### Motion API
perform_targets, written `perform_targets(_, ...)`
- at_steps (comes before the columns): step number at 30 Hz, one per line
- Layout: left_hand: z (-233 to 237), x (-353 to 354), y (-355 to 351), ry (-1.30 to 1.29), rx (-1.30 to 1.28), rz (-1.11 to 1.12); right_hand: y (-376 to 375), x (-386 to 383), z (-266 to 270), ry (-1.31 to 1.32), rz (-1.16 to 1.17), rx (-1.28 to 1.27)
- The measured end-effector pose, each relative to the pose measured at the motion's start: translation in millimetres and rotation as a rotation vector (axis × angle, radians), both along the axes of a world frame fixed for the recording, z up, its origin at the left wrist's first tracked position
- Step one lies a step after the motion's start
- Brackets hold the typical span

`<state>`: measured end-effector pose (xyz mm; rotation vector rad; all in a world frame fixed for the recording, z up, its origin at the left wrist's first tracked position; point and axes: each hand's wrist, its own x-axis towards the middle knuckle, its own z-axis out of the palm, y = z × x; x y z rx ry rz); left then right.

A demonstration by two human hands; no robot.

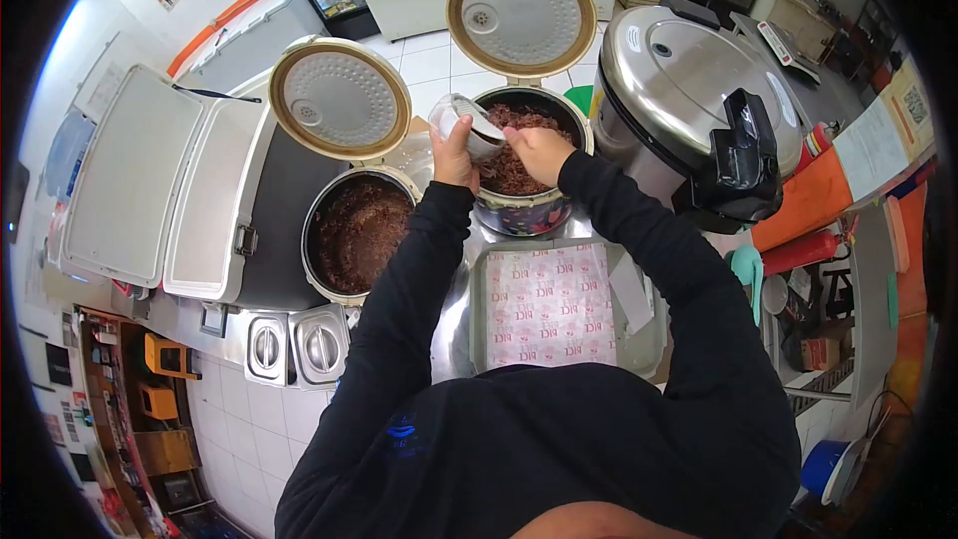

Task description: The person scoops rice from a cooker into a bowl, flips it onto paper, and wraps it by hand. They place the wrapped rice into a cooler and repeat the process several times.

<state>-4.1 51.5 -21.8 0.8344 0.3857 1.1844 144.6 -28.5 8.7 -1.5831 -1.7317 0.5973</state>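
Observation:
Over the open right pot (529, 215) of dark reddish rice (514, 180), my left hand (455, 155) grips a small clear bowl (464, 115), tilted toward the pot. My right hand (540, 154) is closed at the bowl's right side, above the rice; its fingertips and whatever they hold are partly hidden. To the left stands another open pot (311, 240) with a layer of similar rice inside. Below my hands lies a tray (479, 304) lined with pink-printed paper (549, 304).
A large steel cooker (679, 70) with a black handle stands to the right. Two raised pot lids (339, 100) (521, 15) are behind the pots. An open cooler (215, 200) is at left, with lidded steel containers (319, 344) near it. A turquoise utensil (746, 269) sits at right.

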Motion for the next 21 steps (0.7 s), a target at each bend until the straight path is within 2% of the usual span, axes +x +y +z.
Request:
perform_targets(3, 7, 4, -13, 0.015, -0.011, 0.1, -4, -6, 6, -0.086, 0.047, -0.179)
perform_targets(6, 17, 2, -16, 0.048, 0.019, 0.086, 0, -1, 3, -0.02, 0.082, -0.21)
perform_targets(10, 13, -2, -15, 0.037, -0.042, 0.068, -2, 3, 4, -0.145, 0.026, -0.164)
perform_targets(12, 8, -5, -16, 0.033, -0.075, 0.127, -1, 11, 1, -0.192, 0.017, -0.149)
perform_targets(13, 6, -7, -17, 0.03, -0.093, 0.157, -1, 17, 9, -0.207, 0.032, -0.241)
perform_targets(16, 13, -18, -29, -0.042, -0.071, 0.174, 9, 38, 5, -0.269, -0.025, -0.267)
perform_targets(17, 12, -22, -35, -0.038, -0.085, 0.178, 12, 42, 12, -0.307, -0.028, -0.334)
perform_targets(20, -7, -40, -55, -0.068, -0.143, 0.052, 25, 53, 19, -0.599, -0.162, -0.286)
perform_targets(21, -18, -45, -65, -0.075, -0.181, 0.033, 17, 48, 39, -0.652, -0.266, -0.296)
